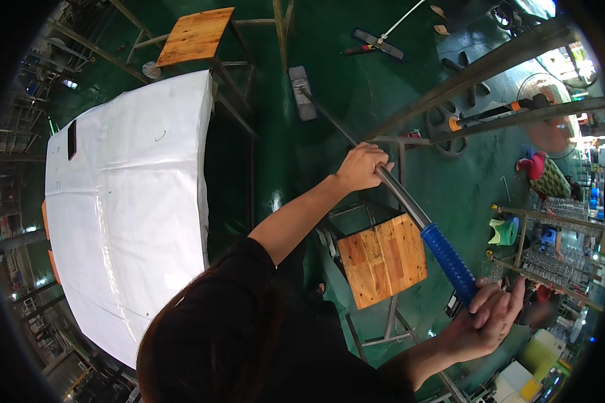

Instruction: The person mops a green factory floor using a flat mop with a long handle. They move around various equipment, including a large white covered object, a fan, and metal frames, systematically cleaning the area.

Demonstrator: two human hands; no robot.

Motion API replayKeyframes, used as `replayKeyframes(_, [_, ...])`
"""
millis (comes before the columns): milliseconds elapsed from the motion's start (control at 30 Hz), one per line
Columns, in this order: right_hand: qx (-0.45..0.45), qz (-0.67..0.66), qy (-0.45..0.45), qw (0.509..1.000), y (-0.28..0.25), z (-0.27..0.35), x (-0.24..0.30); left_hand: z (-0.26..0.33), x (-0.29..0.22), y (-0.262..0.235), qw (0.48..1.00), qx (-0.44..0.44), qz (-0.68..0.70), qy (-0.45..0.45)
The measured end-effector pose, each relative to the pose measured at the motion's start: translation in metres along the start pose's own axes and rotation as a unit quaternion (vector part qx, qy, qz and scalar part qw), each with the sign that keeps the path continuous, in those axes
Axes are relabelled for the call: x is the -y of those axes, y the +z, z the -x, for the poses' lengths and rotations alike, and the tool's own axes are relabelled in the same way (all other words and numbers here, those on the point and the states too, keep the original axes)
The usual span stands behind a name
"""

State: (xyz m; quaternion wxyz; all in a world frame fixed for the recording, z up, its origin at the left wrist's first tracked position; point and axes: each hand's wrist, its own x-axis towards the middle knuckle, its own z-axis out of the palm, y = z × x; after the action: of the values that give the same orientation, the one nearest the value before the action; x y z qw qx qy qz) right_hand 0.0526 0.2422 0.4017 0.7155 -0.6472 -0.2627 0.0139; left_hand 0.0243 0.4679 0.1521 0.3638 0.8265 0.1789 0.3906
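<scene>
A flat mop slants across the middle, its metal pole [405, 198] running from the upper left down to a ribbed blue grip [448, 263] at the lower right. Its grey, blue-edged mop head [303, 94] lies on the green floor beyond my hands. My left hand [363, 166] is wrapped round the bare metal of the pole, partway along. At the top end of the blue grip is my right hand [487, 316], closed loosely on it with some fingers lifted; the handle's tip is hidden in that hand.
A table under a white cover [138, 195] stands at my left, with a dark phone-like object [72, 140] on it. Close by are wooden stools [382, 262] [196, 35]. Metal bars [474, 74] cross the right, before a standing fan [550, 111]. Another flat mop [378, 44] lies farther off.
</scene>
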Motion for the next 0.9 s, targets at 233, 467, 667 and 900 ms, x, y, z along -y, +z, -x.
replayKeyframes(233, [-0.048, -0.130, -0.050, 0.989, -0.068, -0.016, 0.039, 0.047, -0.085, 0.007, 0.999, 0.044, 0.013, -0.016])
replayKeyframes(467, [0.129, -0.268, -0.117, 0.948, -0.106, 0.010, 0.092, 0.074, -0.141, 0.008, 0.996, -0.004, 0.090, 0.008])
replayKeyframes(667, [0.168, -0.202, -0.165, 0.951, -0.093, 0.031, 0.129, 0.069, -0.166, 0.038, 0.983, 0.016, 0.184, 0.005])
replayKeyframes(900, [0.186, -0.199, -0.153, 0.950, -0.104, 0.041, 0.145, 0.101, -0.188, 0.030, 0.984, 0.028, 0.169, -0.050])
